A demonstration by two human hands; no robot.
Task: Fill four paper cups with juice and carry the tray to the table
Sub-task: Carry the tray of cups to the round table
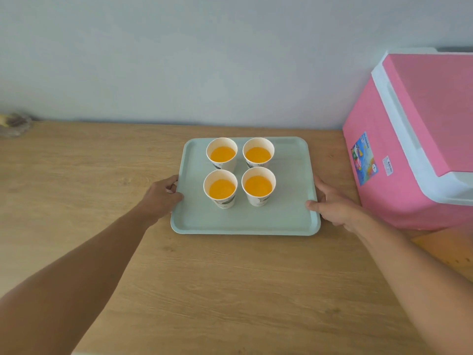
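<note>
tray [245, 221] between hands | left hand [161, 196] grips left rim | right hand [332, 203] grips right rim

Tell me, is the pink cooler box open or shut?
Shut: the pink lid lies flat on the white rim of the cooler box, with no gap showing.

My left hand [161, 197] hides its fingertips under the tray [245, 221] rim, so I cannot tell how far they curl beneath. My right hand [332, 204] does likewise; only its thumb lies on top. The prints on the paper cups [222, 187] are too small and mostly hidden behind the rims. The pink cooler [399, 155] runs off the right edge, and its sticker text is unreadable. At the far left, a greyish object [14, 124] is blurred and cut off; I cannot tell what it is.
</note>
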